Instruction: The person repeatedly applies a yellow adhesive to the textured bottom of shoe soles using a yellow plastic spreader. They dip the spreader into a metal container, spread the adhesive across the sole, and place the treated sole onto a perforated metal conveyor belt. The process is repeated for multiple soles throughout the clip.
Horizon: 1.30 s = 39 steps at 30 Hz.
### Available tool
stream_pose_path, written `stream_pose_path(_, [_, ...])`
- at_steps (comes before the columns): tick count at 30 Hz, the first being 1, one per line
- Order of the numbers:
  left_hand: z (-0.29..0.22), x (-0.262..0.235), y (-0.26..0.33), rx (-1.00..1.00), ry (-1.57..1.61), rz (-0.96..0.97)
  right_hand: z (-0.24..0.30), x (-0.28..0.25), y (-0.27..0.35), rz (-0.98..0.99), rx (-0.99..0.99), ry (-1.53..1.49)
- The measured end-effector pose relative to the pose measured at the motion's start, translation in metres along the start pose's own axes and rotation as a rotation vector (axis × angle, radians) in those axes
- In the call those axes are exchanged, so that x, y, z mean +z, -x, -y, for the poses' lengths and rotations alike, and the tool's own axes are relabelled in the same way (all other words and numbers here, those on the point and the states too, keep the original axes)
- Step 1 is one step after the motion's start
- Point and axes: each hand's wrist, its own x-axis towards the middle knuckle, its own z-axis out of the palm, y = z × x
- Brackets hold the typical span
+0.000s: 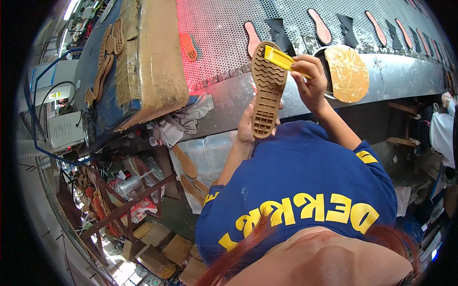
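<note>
My left hand (246, 125) is closed around the heel end of a brown shoe sole (268, 97), which stands upright with its wavy, gridded tread toward me. The sole's other face is hidden. In my closed right hand (312, 82) is a flat yellow tool (279, 58) with a long handle. It lies across the sole's toe end, and its working tip cannot be made out. Just right of that hand is a round pot (322, 64), partly covered by a tan, stained round lid (350, 74).
A perforated conveyor belt (217, 43) runs along the far side, carrying pink insoles (319, 27), black cut pieces (347, 29) and an orange-brown sole (189, 47). A metal ledge (391, 76) edges it. At left stands a large cardboard box (160, 57); more soles (102, 66) lie beyond it.
</note>
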Motion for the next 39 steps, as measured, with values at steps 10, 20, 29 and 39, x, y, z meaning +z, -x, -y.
stream_pose_path(10, [-0.006,0.018,0.005,0.018,-0.14,-0.018,0.005,0.008,0.004,0.061,-0.025,0.008])
stream_pose_path(20, [-0.019,0.019,0.001,0.054,-0.032,-0.046,0.018,-0.007,0.006,0.415,0.115,-0.278])
stream_pose_path(29, [-0.024,0.021,-0.018,0.125,0.113,-0.285,0.041,-0.002,0.023,0.465,-0.094,-0.132])
stream_pose_path(39, [-0.03,0.002,-0.023,0.152,0.118,-0.221,0.047,-0.007,0.022,0.589,-0.038,-0.252])
